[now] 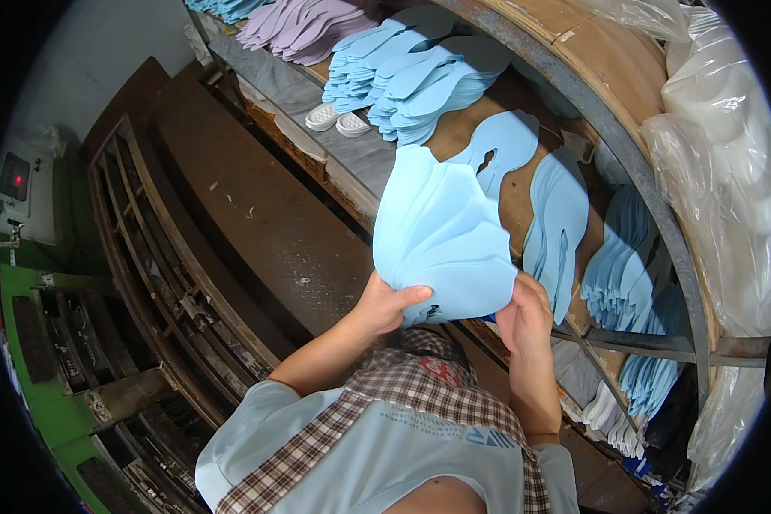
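Observation:
In front of my body I hold a fanned stack of light blue foam slipper-shaped cutouts (441, 231). My left hand (387, 304) is closed on its lower left edge, thumb lying across the top piece and fingers hidden beneath. At the lower right edge, my right hand (526, 315) grips the same stack, its fingers bent around the rim. A small dark slot shows in the stack near my left thumb. Just beyond, more blue cutouts (505, 146) with a slot lie on the shelf, and another small pile (557, 227) rests to the right.
Tall piles of blue cutouts (420, 77) and lilac ones (304, 27) line the shelf (351, 167). White slippers (323, 116) sit near its edge. A curved metal rail (660, 184) and plastic-wrapped bundles (711, 171) stand right. A green machine (34, 360) and slatted metal frame (158, 257) are left.

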A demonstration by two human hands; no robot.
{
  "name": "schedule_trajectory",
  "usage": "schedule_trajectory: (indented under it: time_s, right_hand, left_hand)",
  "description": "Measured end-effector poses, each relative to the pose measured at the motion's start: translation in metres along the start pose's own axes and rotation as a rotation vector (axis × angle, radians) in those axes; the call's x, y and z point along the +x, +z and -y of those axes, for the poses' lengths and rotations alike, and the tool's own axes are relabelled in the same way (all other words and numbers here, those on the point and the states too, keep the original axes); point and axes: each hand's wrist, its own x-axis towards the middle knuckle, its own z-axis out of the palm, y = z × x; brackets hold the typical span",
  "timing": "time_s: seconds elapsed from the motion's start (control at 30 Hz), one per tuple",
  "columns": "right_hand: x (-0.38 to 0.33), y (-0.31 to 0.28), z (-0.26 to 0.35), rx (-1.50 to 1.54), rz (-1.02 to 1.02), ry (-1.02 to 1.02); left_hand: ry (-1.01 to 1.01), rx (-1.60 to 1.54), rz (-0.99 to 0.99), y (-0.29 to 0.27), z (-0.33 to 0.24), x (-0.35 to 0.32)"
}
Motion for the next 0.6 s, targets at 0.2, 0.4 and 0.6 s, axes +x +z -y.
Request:
schedule_trajectory:
  time_s: [0.2, 0.4, 0.6]
  right_hand:
    - [0.012, -0.002, -0.018, -0.125, -0.169, -0.22]
    - [0.017, 0.003, -0.01, 0.081, -0.378, -0.179]
    - [0.021, 0.015, -0.013, -0.236, -0.613, -0.396]
  left_hand:
    - [-0.04, -0.077, 0.026, 0.008, 0.01, -0.002]
    - [-0.015, -0.116, 0.023, 0.013, 0.011, -0.001]
    - [0.008, -0.095, 0.003, 0.019, 0.011, 0.001]
